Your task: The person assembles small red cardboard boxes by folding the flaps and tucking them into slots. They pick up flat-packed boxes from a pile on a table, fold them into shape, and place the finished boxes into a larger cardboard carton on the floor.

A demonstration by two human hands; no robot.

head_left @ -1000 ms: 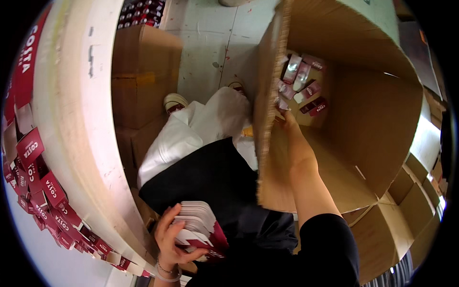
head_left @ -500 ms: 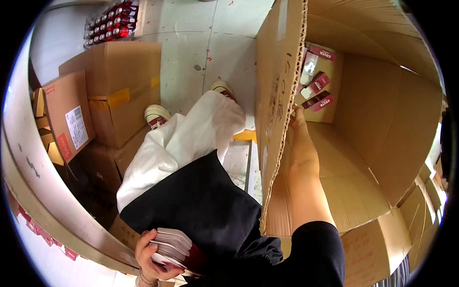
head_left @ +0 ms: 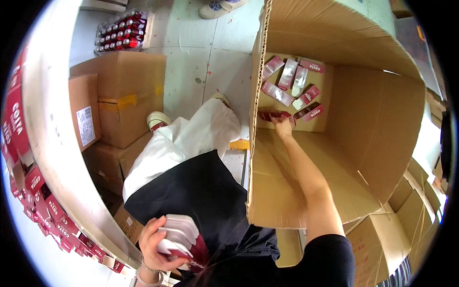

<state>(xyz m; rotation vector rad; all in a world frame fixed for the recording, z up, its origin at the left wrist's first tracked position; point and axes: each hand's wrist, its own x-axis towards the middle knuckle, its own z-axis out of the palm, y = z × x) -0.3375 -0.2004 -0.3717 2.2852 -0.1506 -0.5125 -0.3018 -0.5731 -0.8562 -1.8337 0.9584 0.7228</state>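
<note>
My left hand (head_left: pixel 155 248) is wrapped round a stack of flat maroon-and-white cartons (head_left: pixel 184 237), held low in front of my dark top. Down inside a large open cardboard box (head_left: pixel 373 129), my right hand (head_left: pixel 282 126) grips a small maroon carton (head_left: pixel 268 114) at its end. The fingertips are partly hidden. Several small pink and maroon cartons (head_left: pixel 288 74) lie scattered near it, on the far inner face of the box.
Stacked brown boxes (head_left: pixel 131 91) stand on the left, with a pack of red bottles (head_left: pixel 122 34) beyond. Many maroon cartons (head_left: pixel 52 205) lie along a pale ledge (head_left: pixel 62 124) at far left. More cardboard boxes (head_left: pixel 377 244) sit at lower right. Another person's shoe (head_left: pixel 215 9) shows at the top.
My right hand, earlier partly behind the box's edge, now shows inside with a maroon carton. More of the box's inside has come into view. The stack in my left hand has tilted.
</note>
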